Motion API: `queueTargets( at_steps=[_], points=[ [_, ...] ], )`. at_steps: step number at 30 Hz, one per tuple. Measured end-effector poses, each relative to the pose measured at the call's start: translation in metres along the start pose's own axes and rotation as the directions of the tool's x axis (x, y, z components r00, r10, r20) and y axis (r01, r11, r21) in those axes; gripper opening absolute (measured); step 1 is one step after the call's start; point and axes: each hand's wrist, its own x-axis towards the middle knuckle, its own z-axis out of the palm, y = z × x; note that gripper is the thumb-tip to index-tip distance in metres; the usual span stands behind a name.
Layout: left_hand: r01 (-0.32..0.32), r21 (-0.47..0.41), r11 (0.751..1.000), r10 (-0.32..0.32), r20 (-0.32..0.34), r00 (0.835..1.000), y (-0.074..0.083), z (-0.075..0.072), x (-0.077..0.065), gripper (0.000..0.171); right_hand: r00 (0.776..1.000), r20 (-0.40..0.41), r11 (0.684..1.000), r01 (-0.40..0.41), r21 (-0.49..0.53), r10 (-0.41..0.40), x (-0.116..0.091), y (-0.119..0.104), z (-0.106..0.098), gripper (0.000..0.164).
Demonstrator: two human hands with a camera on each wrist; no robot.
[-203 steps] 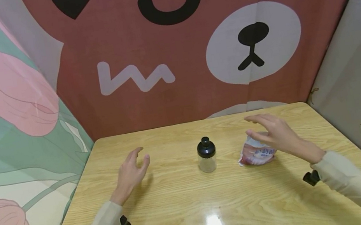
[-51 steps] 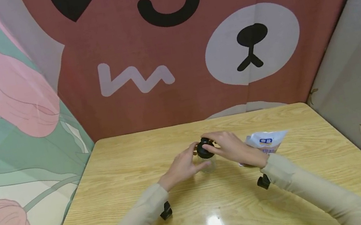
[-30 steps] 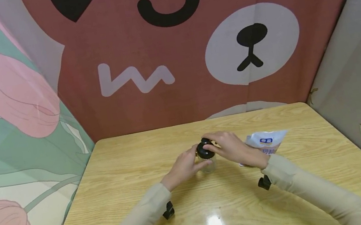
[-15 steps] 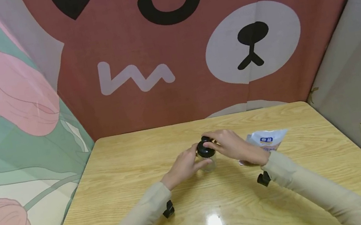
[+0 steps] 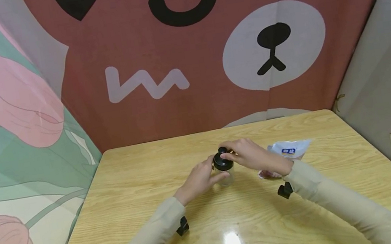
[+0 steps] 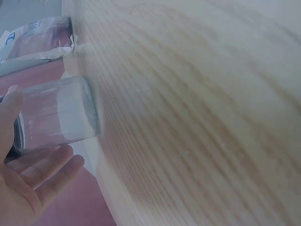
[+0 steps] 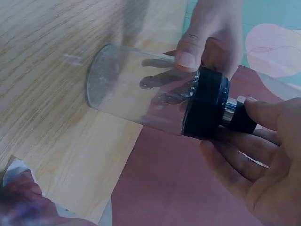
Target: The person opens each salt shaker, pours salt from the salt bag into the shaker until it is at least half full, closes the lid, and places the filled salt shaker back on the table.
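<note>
A clear glass jar (image 5: pixel 227 179) with a black lid (image 5: pixel 222 162) stands upright on the wooden table. My left hand (image 5: pixel 196 181) grips its side from the left, thumb in front and fingers behind. Over the lid, my right hand (image 5: pixel 251 156) pinches the small black knob (image 7: pixel 243 117) between thumb and fingers. A short silvery neck (image 7: pixel 229 111) shows between knob and lid in the right wrist view. Through the glass (image 7: pixel 127 84) I see no contents, only the left fingers behind it. In the left wrist view, the jar's bottom (image 6: pixel 87 108) meets the table.
A white and pink plastic bag (image 5: pixel 295 148) with a blue logo stands right of the jar, partly hidden by my right wrist. The table (image 5: pixel 141 164) backs onto a reddish cloth (image 5: pixel 164 118) with a cartoon face. Printed cloths hang on both sides.
Since the oldest frame, both hands have come inward from apart onto the jar and its knob. Over the last second they barely shift; the right hand rises slightly.
</note>
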Motion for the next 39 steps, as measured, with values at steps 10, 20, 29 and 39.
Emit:
queueTargets(
  at_steps=[10,20,29,39],
  points=[
    [0.02,-0.012,1.0,-0.02,0.006,1.0,0.0006,0.0008,0.0,0.067,0.999,0.043,1.0,-0.014,-0.008,0.014,0.0053,0.0005,-0.0046,0.027],
    [-0.061,0.011,0.998,0.061,-0.006,0.998,0.0021,0.006,-0.0035,0.067,0.999,0.037,0.999,0.019,-0.035,-0.018,0.0029,0.0021,-0.005,0.021],
    [-0.004,-0.003,1.0,0.004,0.008,1.0,0.002,0.0018,-0.0007,0.066,1.0,0.005,1.0,0.025,-0.019,-0.025,0.0045,0.0013,-0.004,0.022],
    [0.036,0.02,0.999,-0.036,0.013,0.999,0.0002,0.0022,-0.0003,0.067,1.0,-0.006,1.0,-0.004,0.003,0.004,0.0017,0.0029,-0.0007,0.026]
  ],
)
